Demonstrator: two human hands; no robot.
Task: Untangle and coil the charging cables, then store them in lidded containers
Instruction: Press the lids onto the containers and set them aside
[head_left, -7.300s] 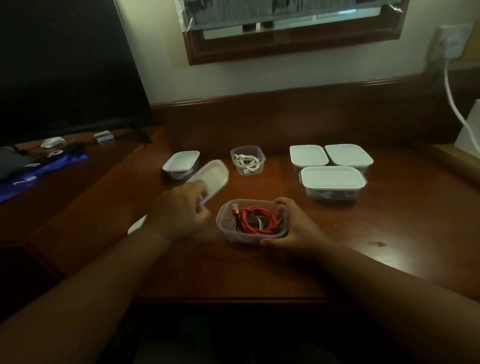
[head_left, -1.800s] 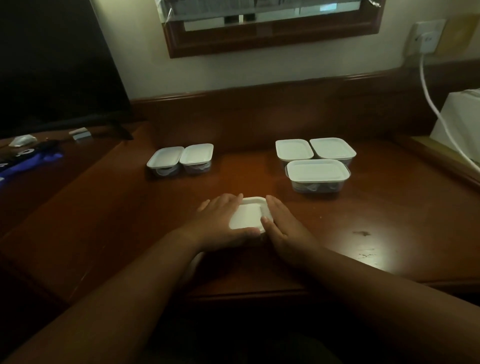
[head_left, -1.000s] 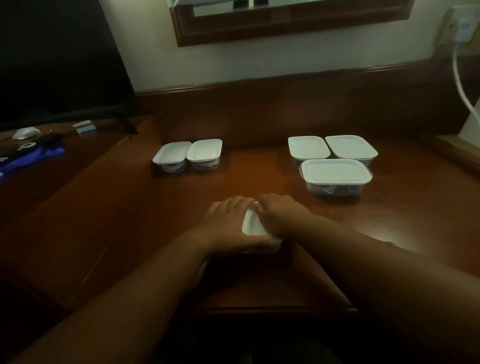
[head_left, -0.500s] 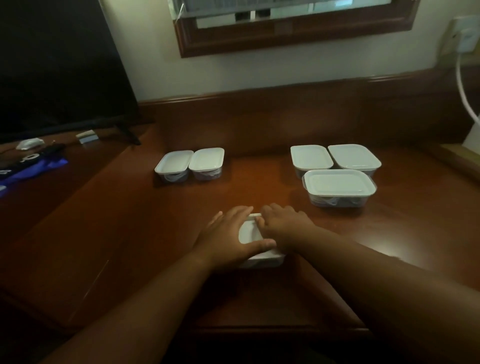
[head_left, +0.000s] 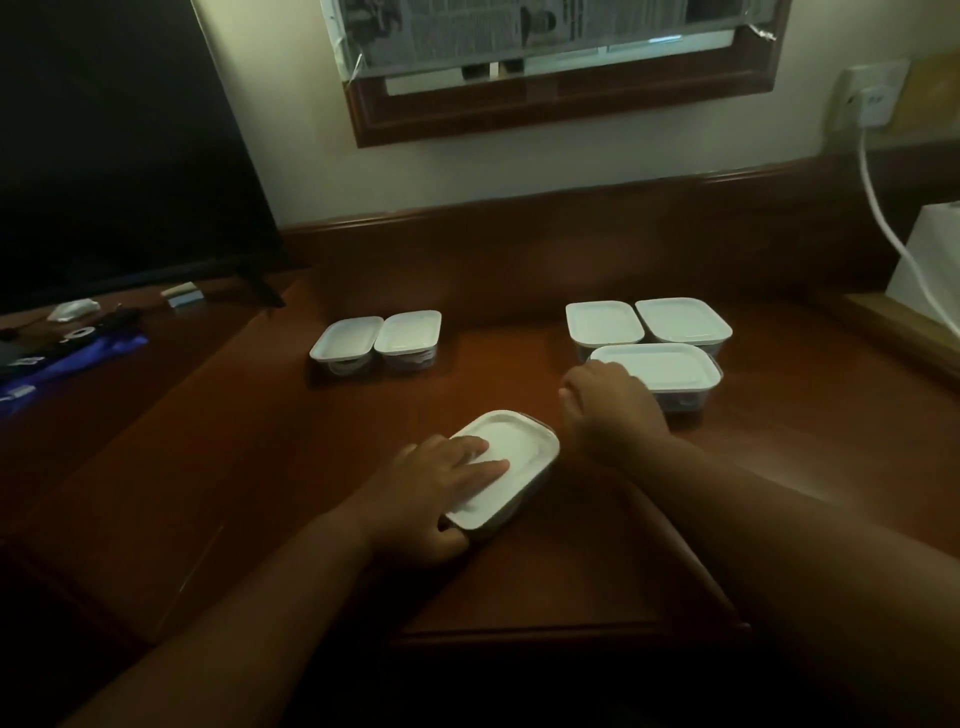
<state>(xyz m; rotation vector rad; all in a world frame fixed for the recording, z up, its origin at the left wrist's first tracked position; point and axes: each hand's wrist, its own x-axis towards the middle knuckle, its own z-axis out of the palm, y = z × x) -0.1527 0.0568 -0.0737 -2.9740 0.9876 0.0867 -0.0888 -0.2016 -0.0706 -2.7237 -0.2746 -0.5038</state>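
**Lidded container lying slantwise at the desk's front**

The left hand (head_left: 441, 480) is resting straight fingers on the near container (head_left: 511, 462), whose long axis is running near-left to far-right. The right hand (head_left: 610, 410) is hovering loosely curled, holding nothing. Six lidded containers are sitting on the desk (head_left: 260, 467).

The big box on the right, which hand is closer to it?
Right. The right hand is beside the big lidded box; the left hand rests on the nearest box's lid.

Left hand (head_left: 441, 483) presses lidded container (head_left: 511, 457) (right hand (head_left: 610, 410) aloft).
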